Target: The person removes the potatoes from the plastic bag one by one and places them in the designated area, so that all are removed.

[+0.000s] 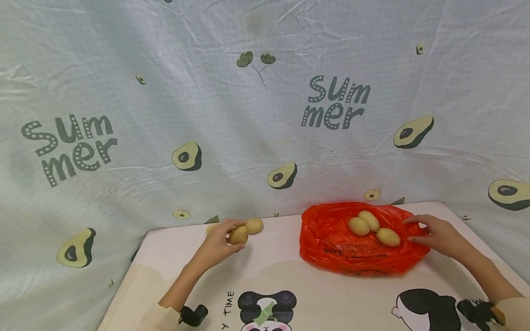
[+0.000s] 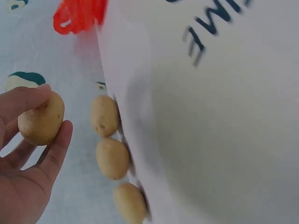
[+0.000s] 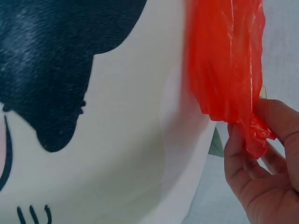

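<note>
My left hand [image 1: 216,246] grips a potato [image 2: 43,119] between thumb and fingers, raised over the table's far left part. Beneath it in the left wrist view, three more potatoes [image 2: 113,158] lie in a row along the far edge; the head view shows one of these potatoes [image 1: 255,225] just right of the held one, the others partly hidden by the hand. A red plastic bag [image 1: 322,231] lies spread at the far right with three potatoes [image 1: 358,226] in it. At the bag's right end, my right hand [image 1: 440,236] pinches a crumpled corner of the plastic.
A white table [image 1: 277,262] printed with a panda [image 1: 267,314] and a dark-haired cartoon figure [image 1: 427,306] lies under both hands. Behind its far edge hangs a pale curtain [image 1: 228,108] with avocado prints. Small black cameras [image 1: 195,315] sit at the wrists.
</note>
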Motion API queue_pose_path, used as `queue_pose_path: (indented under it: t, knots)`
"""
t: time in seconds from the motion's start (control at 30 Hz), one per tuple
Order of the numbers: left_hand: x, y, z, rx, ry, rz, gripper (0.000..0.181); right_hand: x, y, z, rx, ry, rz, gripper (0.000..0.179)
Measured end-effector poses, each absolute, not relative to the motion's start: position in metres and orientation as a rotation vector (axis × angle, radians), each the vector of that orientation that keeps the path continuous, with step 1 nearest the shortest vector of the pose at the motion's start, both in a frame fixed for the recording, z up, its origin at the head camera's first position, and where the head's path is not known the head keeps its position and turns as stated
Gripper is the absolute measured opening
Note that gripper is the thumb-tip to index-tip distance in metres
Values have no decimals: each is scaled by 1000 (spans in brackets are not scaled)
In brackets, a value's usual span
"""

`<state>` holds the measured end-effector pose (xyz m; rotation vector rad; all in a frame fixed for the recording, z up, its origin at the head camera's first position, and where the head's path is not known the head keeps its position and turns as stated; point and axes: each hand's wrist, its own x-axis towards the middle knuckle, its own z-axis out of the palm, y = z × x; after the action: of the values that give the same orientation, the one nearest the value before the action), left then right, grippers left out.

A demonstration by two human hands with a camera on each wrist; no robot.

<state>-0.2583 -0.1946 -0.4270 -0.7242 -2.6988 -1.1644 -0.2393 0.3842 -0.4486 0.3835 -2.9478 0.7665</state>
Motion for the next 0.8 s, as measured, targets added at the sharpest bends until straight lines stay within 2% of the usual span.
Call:
queue_pose_path:
  t: [0.8]
  knots:
    - [-259, -257, -439, -565, -2714, -1050, 57, -235, 382, -441, 414, -2919, 696, 43]
